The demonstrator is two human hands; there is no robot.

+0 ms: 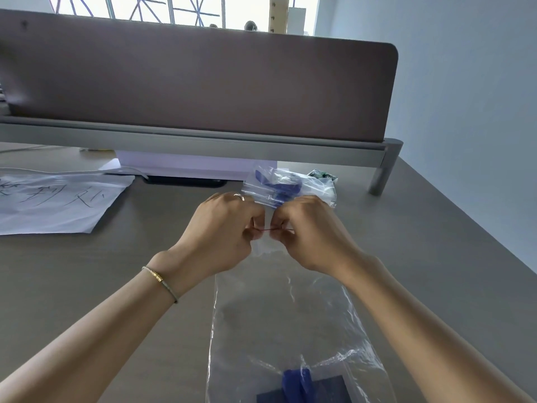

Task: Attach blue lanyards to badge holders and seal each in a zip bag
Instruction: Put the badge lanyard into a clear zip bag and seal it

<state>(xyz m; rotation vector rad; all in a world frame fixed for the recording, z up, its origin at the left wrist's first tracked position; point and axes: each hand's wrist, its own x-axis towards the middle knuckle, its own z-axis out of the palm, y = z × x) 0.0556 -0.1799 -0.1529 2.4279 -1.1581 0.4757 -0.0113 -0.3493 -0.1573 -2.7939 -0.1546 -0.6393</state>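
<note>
Hands pinching zip strip of bag

Bag [290, 315] lies flat on surface [116, 286], running from centre toward 6 o'clock, mouth end at the hands. Left hand [220, 237] and right hand [308, 234] meet just beside each other at bag mouth, fingers [255, 225] curled, both pinching the red zip strip [270, 228] between thumb and fingers. Left hand has ring; bracelet [159, 282] on left wrist. Inside bag at 6 o'clock: blue lanyard [296, 382] on top of dark badge holder [328, 388], partly cut off by frame edge. At 12 o'clock just beyond hands, second bag [293, 183] with blue lanyard inside; whether sealed, cannot tell. Paper [58, 202] with handwriting at 10 o'clock, well apart from hands. Brown divider panel [203, 82] stands along far edge of surface.
</note>
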